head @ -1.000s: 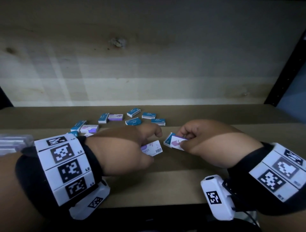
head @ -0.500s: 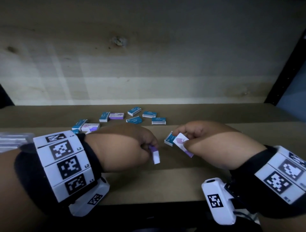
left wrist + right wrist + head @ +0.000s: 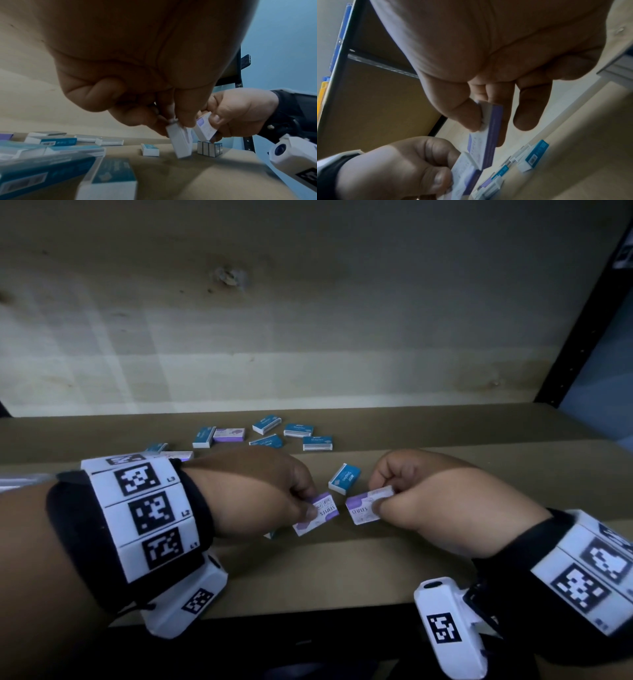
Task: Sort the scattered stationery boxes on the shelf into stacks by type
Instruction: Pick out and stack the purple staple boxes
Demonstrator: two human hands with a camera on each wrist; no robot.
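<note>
Each hand holds a small white-and-purple staples box just above the shelf (image 3: 308, 577). My left hand (image 3: 301, 501) pinches one purple box (image 3: 317, 513), seen end-on in the left wrist view (image 3: 180, 142). My right hand (image 3: 383, 501) pinches the other purple box (image 3: 366, 508) between thumb and fingers (image 3: 489, 134). The two boxes sit side by side, a small gap apart. A blue staples box (image 3: 345, 478) lies on the shelf just behind them. Several more blue boxes (image 3: 318, 442) and a purple one (image 3: 228, 435) lie scattered farther back.
The wooden back wall (image 3: 308, 337) closes the shelf behind the boxes. A black metal upright (image 3: 582, 344) stands at the right. A blurred pile of blue boxes (image 3: 42, 162) fills the left wrist view's near left, and a small group of upright boxes (image 3: 209, 148) stands beyond the hands.
Both hands turned their purple boxes label-up and drew them level, side by side. The right hand pulled its box away from the blue box, which now lies alone on the shelf.
</note>
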